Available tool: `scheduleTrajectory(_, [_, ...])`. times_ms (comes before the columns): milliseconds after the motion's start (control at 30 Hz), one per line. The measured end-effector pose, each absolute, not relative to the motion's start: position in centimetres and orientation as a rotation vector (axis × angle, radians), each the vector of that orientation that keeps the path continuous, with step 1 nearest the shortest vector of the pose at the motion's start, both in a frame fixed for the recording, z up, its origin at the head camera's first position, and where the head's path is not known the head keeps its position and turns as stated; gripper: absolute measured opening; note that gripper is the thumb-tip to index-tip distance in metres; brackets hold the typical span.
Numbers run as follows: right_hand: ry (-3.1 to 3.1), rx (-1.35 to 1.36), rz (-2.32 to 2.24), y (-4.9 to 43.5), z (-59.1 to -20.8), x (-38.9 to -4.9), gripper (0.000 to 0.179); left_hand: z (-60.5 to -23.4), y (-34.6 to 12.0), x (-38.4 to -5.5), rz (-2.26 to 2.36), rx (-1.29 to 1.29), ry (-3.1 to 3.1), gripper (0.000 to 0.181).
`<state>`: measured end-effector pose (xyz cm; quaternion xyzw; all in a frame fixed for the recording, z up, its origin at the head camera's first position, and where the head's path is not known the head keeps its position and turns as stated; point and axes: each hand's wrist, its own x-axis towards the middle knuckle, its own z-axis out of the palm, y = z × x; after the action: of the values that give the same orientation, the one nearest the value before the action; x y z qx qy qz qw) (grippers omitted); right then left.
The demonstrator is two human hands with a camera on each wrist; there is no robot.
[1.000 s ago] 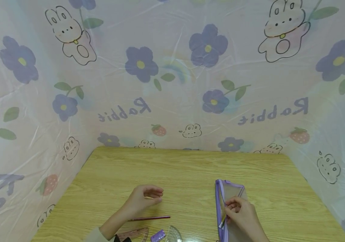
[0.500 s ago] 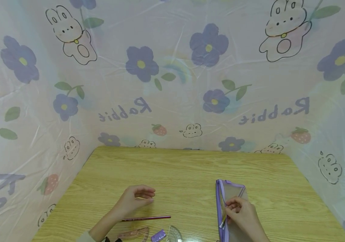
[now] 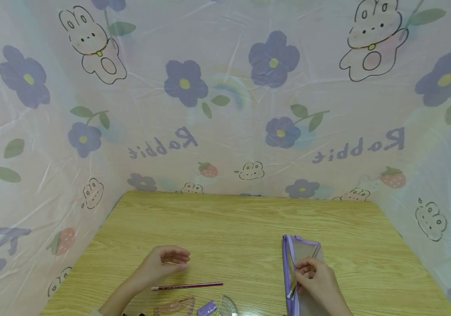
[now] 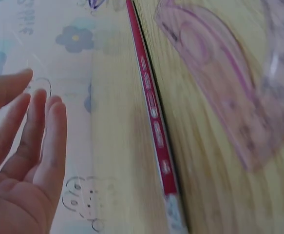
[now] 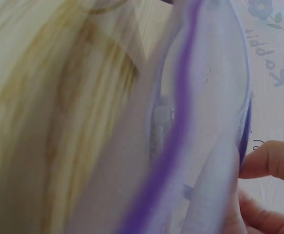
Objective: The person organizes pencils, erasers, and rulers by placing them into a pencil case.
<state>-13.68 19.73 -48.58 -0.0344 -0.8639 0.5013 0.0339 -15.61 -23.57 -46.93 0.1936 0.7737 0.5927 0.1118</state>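
Observation:
My right hand (image 3: 318, 281) pinches the edge of a see-through pencil case (image 3: 285, 263) with purple zip trim, which lies at the right of the table. Slim pen-like items show inside it. Close up in the right wrist view, thumb and finger (image 5: 266, 161) hold the case's rim and its mouth gapes. My left hand (image 3: 162, 265) hovers over the table with loosely bent fingers and holds nothing. Just below it lies a dark red pencil (image 3: 187, 286), printed along its side in the left wrist view. Beyond that pencil sits a pink protractor (image 4: 219, 83).
Along the table's near edge lie a purple eraser (image 3: 207, 308) and a clear protractor (image 3: 227, 307), partly cut off by the frame. A pale curtain (image 3: 225, 114) printed with rabbits and flowers hangs around the wooden table (image 3: 225, 228).
My left hand has drawn back to the left, away from the pencil, so more of the pencil's left end shows. My right hand stays on the pencil case.

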Motion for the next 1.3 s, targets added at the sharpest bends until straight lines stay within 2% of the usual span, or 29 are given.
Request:
scheduleTrajectory(1067, [-2.676,-0.096,1.495,19.9,-48.3,-13.5,0.013,-48.5,-30.0,-14.7,1.794,0.757,2.141,0.032])
scheduleTrajectory(1300, [-2.668,-0.071,1.524,20.0,-48.4,-13.5,0.012,-49.0,-30.8,-14.5,1.757,0.731,2.178,0.034])
